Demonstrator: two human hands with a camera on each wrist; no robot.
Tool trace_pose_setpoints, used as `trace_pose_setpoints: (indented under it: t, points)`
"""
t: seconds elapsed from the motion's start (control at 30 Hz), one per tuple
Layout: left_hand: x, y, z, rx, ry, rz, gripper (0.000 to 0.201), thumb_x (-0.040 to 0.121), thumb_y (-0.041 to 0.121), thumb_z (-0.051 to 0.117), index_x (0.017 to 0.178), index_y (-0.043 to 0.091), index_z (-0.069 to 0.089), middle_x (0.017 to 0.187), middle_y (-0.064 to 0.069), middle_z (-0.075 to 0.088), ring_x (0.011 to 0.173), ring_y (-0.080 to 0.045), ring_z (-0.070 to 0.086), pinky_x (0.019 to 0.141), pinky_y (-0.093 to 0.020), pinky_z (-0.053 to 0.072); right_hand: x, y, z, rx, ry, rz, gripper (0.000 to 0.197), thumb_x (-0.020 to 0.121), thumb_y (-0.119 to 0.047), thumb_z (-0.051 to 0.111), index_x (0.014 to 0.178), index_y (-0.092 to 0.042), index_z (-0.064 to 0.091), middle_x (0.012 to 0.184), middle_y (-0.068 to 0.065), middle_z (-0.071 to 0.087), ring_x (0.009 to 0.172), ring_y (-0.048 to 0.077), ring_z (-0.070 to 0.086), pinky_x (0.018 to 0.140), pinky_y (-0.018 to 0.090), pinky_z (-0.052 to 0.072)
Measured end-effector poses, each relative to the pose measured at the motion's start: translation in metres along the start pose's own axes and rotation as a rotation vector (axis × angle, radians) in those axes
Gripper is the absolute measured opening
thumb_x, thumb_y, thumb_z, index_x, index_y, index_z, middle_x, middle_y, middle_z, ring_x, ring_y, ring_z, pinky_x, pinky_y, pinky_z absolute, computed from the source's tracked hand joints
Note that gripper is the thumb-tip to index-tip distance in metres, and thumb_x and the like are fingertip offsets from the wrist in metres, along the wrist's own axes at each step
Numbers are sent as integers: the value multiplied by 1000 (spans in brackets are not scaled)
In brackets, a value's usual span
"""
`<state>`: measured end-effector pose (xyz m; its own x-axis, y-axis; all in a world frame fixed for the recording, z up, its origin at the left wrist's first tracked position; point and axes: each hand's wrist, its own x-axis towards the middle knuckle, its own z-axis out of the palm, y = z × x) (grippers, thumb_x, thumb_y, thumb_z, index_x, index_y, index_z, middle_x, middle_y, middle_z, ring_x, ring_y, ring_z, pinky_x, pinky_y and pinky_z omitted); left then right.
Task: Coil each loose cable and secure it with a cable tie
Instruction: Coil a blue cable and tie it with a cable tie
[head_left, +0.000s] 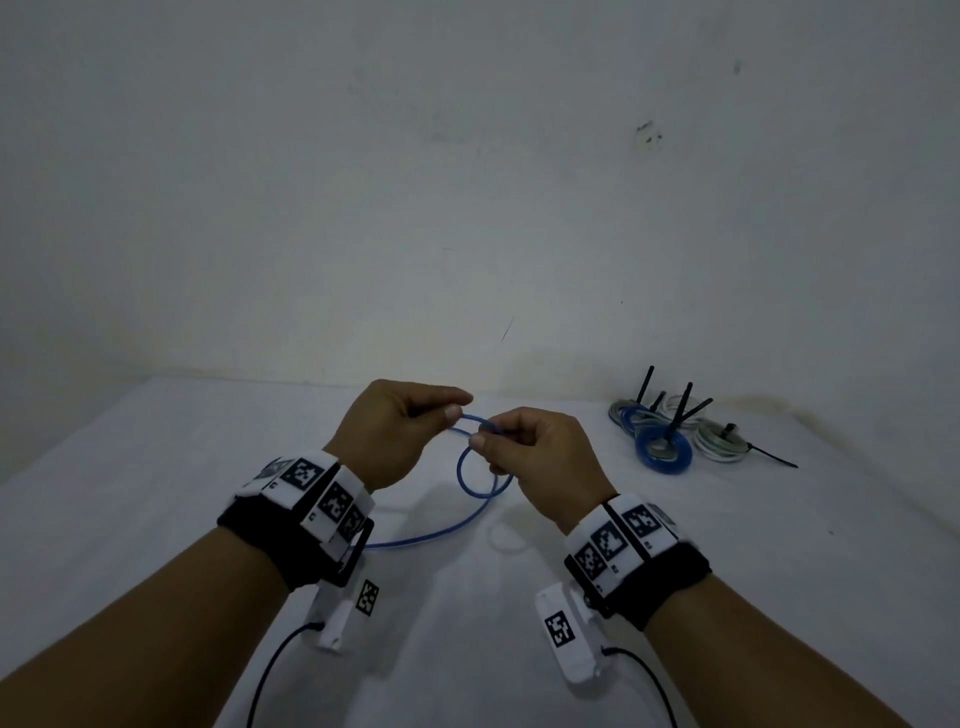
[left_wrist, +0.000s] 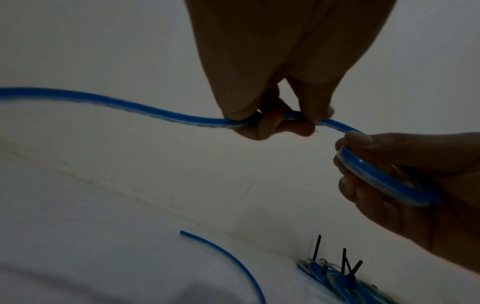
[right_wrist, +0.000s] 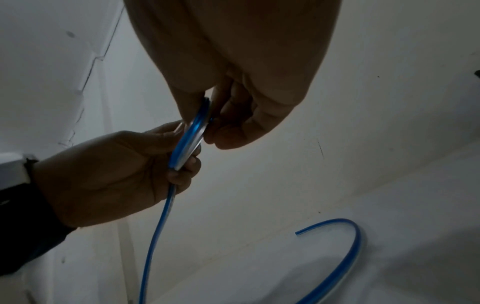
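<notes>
— Nearest us are the two forearms with the strapped-on wrist bands (head_left: 306, 499), and past them the left hand (head_left: 395, 431) and right hand (head_left: 540, 467), both raised above the table (head_left: 156, 493).

— What have they got?

— The blue cable (head_left: 475, 475). The right hand pinches a small loop of it between thumb and fingers, and the loop hangs below that pinch. The left hand pinches the run just beside it, nearly touching the right.

— And the rest of it?

— From the left hand the loose length drops toward us and trails left across the table, its cut end (left_wrist: 183, 232) lying free. So the slack sits on the left hand's side; I'd guess that hand feeds the next turn.

— Room to swing it?

— Plenty in front and to the left. The finished coils (head_left: 670, 441) with black ties (head_left: 774, 460) sit well apart, far right by the wall (head_left: 467, 182).
</notes>
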<state>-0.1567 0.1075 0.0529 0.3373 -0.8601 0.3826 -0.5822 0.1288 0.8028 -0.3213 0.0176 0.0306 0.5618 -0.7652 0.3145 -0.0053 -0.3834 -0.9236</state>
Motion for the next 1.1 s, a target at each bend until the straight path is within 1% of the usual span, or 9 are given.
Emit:
trace_pose_setpoints:
  t: [0.17,0.27,0.37,0.5,0.67,0.77,0.87,0.97,1.1]
  points:
    - [2,2,6,61,51,31,22,95,19,57,109,26,72,103,17,68,95,12,58,80,3,38,1,-3,3,214,197,33,11,78,-14,81,85,-8,75,74,10,73,63,15,66,64,27,56]
    - [-2,6,10,76,6,39,22,92,34,60,112,32,71,104,17,71,97,8,61,87,-13,46,5,-4,4,293,270,55,10,78,-12,81,85,-8,75,74,14,72,63,19,65,69,36,59]
    - [-4,7,14,123,15,46,32,83,45,69,113,35,70,99,18,71,91,8,62,81,-12,46,4,-5,7,394,274,104,11,80,-14,79,87,-6,75,73,13,71,64,20,65,70,33,56]
    - [-5,5,13,148,54,79,26,85,32,70,111,27,72,103,13,73,91,8,64,79,-4,45,2,-12,6,473,178,128,12,86,-14,73,88,-2,72,72,14,68,67,22,62,71,32,57]
    - [-3,5,3,138,48,50,18,83,28,73,100,25,77,90,12,75,84,5,66,73,-8,46,3,-14,-7,52,9,-51,11,86,-15,73,95,-20,76,83,3,76,77,17,71,78,34,60]
    - [-1,10,-2,220,-23,20,10,82,26,74,91,26,77,79,14,72,74,5,63,66,-8,42,5,-18,-16,-378,-112,-117,14,84,-26,75,98,-23,76,87,-7,75,82,4,69,79,25,56]
    - [1,18,-1,376,-109,66,11,82,25,74,93,26,77,80,12,71,74,0,61,68,-12,42,6,-28,-16,-701,-187,-162,15,83,-31,74,95,-23,75,83,-6,73,78,8,66,75,25,53]
    - [6,24,-3,439,-146,122,12,83,25,73,94,28,77,84,10,74,78,-3,63,73,-19,47,5,-32,-14,-687,-202,-174,16,83,-33,74,95,-24,77,75,-2,71,70,13,62,68,26,48]
    - [11,23,-11,257,-40,136,16,83,31,73,97,27,77,87,16,73,80,9,64,72,-5,44,15,-28,-20,-414,-77,-133,15,79,-30,79,93,-24,78,79,-7,75,76,4,69,75,26,55]
